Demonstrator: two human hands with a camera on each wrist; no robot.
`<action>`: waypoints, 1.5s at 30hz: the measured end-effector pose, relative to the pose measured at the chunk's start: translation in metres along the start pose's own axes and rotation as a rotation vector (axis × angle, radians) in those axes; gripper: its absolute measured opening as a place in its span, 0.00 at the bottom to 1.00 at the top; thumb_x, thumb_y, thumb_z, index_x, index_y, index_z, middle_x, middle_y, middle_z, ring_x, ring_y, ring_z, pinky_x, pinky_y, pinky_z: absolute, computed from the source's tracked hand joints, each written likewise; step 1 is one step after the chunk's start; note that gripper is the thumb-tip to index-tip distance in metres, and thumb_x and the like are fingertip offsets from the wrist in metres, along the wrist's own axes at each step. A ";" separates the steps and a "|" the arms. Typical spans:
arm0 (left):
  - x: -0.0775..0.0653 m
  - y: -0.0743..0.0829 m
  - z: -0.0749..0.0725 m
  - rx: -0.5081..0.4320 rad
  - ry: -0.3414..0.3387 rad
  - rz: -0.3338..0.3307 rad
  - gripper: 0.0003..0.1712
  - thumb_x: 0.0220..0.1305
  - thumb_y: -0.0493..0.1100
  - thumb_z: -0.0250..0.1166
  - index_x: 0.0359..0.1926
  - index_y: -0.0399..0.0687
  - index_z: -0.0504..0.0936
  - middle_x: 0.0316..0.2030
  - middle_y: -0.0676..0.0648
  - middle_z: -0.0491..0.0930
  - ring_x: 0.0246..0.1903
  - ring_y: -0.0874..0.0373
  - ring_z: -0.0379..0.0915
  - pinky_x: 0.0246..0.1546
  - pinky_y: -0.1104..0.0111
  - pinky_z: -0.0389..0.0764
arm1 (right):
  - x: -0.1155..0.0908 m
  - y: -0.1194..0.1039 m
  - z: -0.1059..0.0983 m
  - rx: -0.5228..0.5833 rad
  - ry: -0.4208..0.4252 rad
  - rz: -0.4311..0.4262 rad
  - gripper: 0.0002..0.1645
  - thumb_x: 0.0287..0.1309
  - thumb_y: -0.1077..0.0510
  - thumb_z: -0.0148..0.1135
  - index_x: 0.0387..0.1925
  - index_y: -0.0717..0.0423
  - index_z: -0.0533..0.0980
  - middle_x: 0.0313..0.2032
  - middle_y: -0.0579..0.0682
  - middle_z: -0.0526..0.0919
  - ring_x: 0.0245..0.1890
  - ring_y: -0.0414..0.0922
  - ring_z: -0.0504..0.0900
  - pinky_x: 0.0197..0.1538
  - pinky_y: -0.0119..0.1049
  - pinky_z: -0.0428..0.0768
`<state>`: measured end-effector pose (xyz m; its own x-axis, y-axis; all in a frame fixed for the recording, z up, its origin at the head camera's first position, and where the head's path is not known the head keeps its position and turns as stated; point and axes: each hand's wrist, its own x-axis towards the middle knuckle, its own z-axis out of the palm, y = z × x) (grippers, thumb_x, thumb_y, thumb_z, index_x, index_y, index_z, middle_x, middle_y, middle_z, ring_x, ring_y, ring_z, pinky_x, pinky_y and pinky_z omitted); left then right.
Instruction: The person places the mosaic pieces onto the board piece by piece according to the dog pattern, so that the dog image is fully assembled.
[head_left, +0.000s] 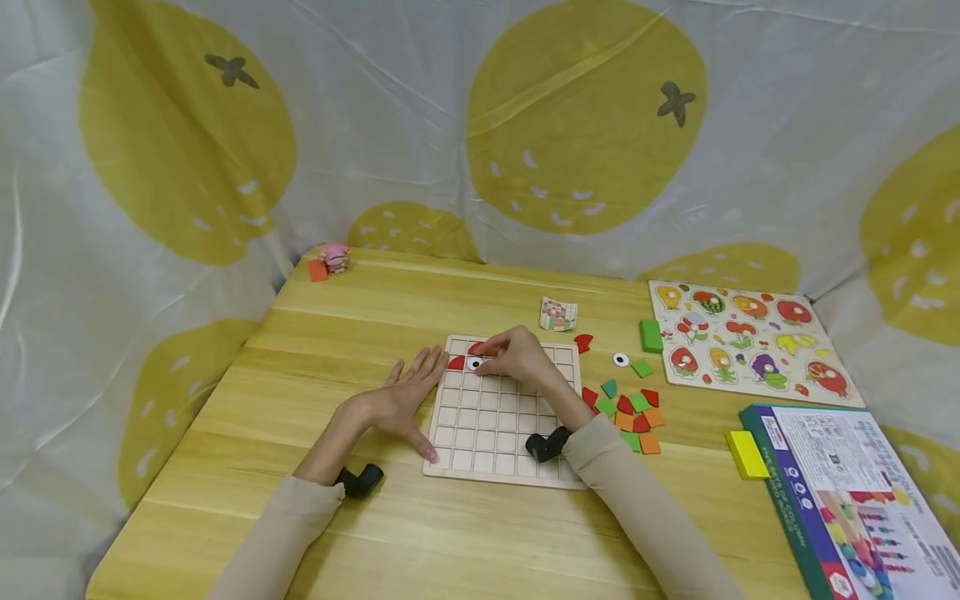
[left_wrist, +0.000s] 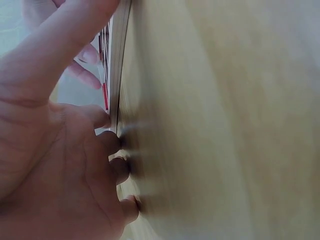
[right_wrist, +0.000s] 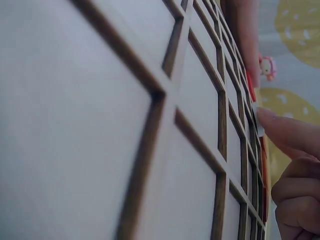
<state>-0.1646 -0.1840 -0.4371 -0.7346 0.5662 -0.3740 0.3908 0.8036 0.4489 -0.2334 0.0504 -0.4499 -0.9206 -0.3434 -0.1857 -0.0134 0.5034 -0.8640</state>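
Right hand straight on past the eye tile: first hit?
The right hand would likely meet the red tile just left of the eye tile; whether it would pass above is unclear.

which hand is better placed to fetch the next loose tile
Probably the right hand: the loose tiles lie right of the grid board, beside the right forearm. The left hand rests at the board's left edge, farther away.

The grid board (head_left: pixel 483 439) is matt wood; the table (head_left: pixel 442 542) is smooth, wood-grained; the wrinkled curtain (head_left: pixel 405 83) is cloth or perhaps plastic.
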 end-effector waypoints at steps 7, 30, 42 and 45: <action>0.001 -0.002 0.001 -0.007 0.001 0.003 0.86 0.32 0.69 0.77 0.75 0.44 0.26 0.75 0.40 0.19 0.75 0.41 0.16 0.72 0.39 0.28 | 0.006 0.000 -0.001 0.007 -0.039 -0.035 0.13 0.40 0.60 0.79 0.33 0.56 0.87 0.23 0.47 0.80 0.17 0.38 0.62 0.22 0.29 0.60; 0.001 -0.001 0.002 -0.001 0.006 -0.003 0.86 0.31 0.69 0.77 0.75 0.43 0.27 0.75 0.39 0.20 0.75 0.40 0.16 0.72 0.39 0.28 | -0.008 0.009 -0.026 0.070 -0.039 -0.054 0.18 0.47 0.58 0.75 0.44 0.50 0.86 0.12 0.42 0.67 0.14 0.39 0.56 0.19 0.30 0.56; 0.002 0.000 0.002 -0.001 0.010 0.004 0.86 0.31 0.69 0.77 0.75 0.43 0.26 0.75 0.38 0.20 0.75 0.40 0.16 0.71 0.38 0.28 | -0.073 0.060 -0.133 -0.079 0.066 0.125 0.20 0.55 0.54 0.69 0.49 0.54 0.82 0.13 0.42 0.57 0.15 0.41 0.55 0.20 0.32 0.56; 0.002 0.000 0.002 -0.001 0.011 0.007 0.86 0.31 0.69 0.77 0.75 0.43 0.26 0.75 0.38 0.20 0.75 0.39 0.17 0.71 0.38 0.28 | -0.091 0.078 -0.145 -0.093 0.047 0.155 0.20 0.54 0.53 0.70 0.49 0.54 0.83 0.14 0.43 0.57 0.16 0.40 0.56 0.20 0.33 0.56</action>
<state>-0.1649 -0.1821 -0.4395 -0.7377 0.5698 -0.3622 0.3952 0.7993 0.4526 -0.2072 0.2356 -0.4322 -0.9317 -0.2193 -0.2896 0.0963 0.6195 -0.7790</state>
